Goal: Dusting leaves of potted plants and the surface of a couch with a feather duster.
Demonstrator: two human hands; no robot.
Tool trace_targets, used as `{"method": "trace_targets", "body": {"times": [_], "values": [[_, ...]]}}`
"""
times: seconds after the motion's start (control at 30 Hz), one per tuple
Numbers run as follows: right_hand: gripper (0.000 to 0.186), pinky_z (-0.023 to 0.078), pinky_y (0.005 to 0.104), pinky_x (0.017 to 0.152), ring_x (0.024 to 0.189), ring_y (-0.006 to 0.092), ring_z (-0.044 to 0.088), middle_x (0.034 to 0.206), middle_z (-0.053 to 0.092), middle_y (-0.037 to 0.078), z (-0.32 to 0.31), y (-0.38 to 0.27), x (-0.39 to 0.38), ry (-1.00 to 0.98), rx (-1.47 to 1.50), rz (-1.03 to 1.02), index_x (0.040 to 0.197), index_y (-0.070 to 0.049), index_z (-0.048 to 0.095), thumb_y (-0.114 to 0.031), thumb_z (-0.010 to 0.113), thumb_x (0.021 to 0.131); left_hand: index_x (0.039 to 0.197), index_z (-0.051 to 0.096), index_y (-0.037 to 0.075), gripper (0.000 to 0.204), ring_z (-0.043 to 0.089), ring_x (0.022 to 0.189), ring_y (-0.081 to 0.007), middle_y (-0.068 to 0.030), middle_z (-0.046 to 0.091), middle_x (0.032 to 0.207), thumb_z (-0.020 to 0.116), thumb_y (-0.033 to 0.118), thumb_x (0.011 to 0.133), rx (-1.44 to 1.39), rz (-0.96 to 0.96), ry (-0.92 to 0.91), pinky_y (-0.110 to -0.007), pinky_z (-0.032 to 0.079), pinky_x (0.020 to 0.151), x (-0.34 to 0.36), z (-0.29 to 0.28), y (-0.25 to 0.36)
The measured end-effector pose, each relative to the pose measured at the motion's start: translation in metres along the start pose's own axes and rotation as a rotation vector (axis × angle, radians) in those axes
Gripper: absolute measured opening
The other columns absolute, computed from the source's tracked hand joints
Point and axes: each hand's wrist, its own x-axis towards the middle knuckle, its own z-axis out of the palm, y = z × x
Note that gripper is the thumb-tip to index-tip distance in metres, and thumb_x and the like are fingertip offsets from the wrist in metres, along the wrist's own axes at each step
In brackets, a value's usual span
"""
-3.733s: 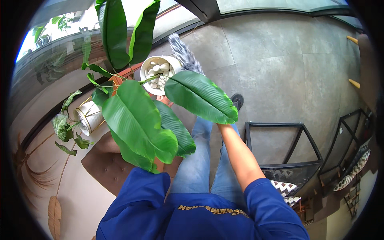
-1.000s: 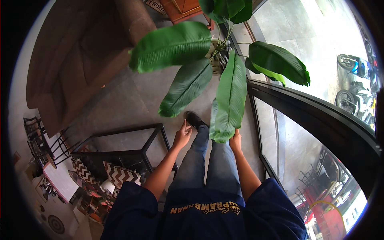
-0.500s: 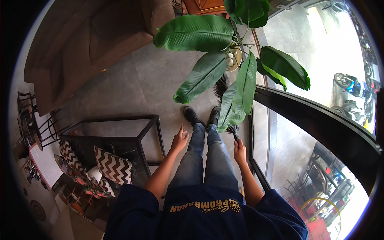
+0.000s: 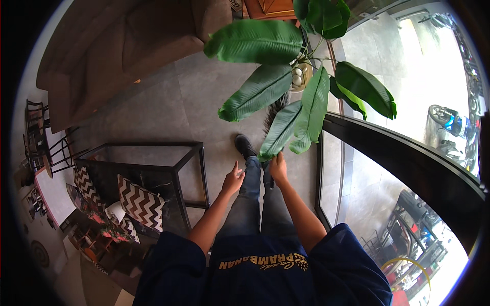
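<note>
My right hand [image 4: 278,170] is closed around the handle of a dark feather duster [image 4: 277,106], in front of my legs. The duster's fluffy end points away from me and partly disappears behind a broad leaf of a green potted plant [image 4: 282,130]. That leaf's tip reaches my right fingers; whether they touch cannot be made out. Holding nothing, my left hand [image 4: 234,179] hovers over my left leg with its index finger stretched and the others loosely bent. Pale stones [image 4: 297,76] lie in the plant's round pot [image 4: 308,73].
A black-framed table [image 4: 176,166] stands to my left, with zigzag cushions [image 4: 140,200] beyond its near side. A brown sofa [image 4: 127,46] fills the far left. On the right runs a dark-framed glass wall [image 4: 403,153], with motorbikes [image 4: 449,120] outside.
My right hand has swung left and slightly away from me with the duster, from beside my right leg to before my legs. A lower leaf has shifted left. My left hand has barely moved.
</note>
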Motion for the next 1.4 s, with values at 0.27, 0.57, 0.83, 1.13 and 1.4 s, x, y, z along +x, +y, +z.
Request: {"method": "trace_targets", "body": {"times": [0.27,0.57,0.83,1.13,1.4], "values": [[0.028,0.044,0.0494,0.063,0.074,0.0463,0.059,0.078,0.060,0.028,-0.160,-0.012,-0.066,0.098,-0.179,0.077,0.087,0.002,0.057,-0.024,0.054,0.094,0.148,0.023,0.006,0.073,0.069,0.090,-0.0260,-0.0149,0.065,0.117,0.061,0.029,0.090,0.025,0.034,0.056,-0.034,0.053,0.080,-0.015,-0.018,0.031],[0.038,0.043,0.0474,0.061,0.071,0.0429,0.060,0.075,0.061,0.026,-0.297,-0.018,-0.131,0.084,-0.379,-0.024,0.082,0.004,0.058,-0.032,0.054,0.094,0.141,0.038,0.003,0.063,0.068,0.094,-0.0270,-0.0150,0.066,0.113,0.061,0.031,0.090,0.122,0.186,0.165,-0.034,0.052,0.084,-0.055,-0.079,0.108],[0.037,0.046,0.0526,0.066,0.077,0.0473,0.060,0.077,0.062,0.029,-0.337,-0.008,-0.201,0.136,-0.362,-0.162,0.085,0.003,0.059,-0.032,0.054,0.093,0.133,0.048,0.000,0.058,0.066,0.098,-0.0300,-0.0148,0.067,0.110,0.061,0.034,0.089,0.125,0.273,0.148,-0.036,0.050,0.086,-0.095,-0.113,0.175],[0.032,0.047,0.0514,0.068,0.078,0.0472,0.060,0.078,0.063,0.026,-0.339,-0.068,-0.170,-0.085,-0.295,-0.248,0.085,0.003,0.061,-0.028,0.056,0.091,0.133,0.047,-0.002,0.062,0.061,0.107,-0.0323,-0.0180,0.064,0.116,0.059,0.041,0.090,0.296,0.301,-0.055,-0.037,0.047,0.092,-0.114,-0.124,0.212],[0.030,0.047,0.0488,0.068,0.081,0.0452,0.060,0.079,0.062,0.027,-0.317,-0.199,-0.198,-0.461,-0.286,-0.499,0.090,0.002,0.061,-0.028,0.058,0.091,0.149,0.021,0.009,0.106,0.057,0.114,-0.0357,-0.0178,0.050,0.136,0.046,0.081,0.076,-0.716,-0.517,0.074,-0.045,0.047,0.092,-0.129,-0.177,0.248]]}}
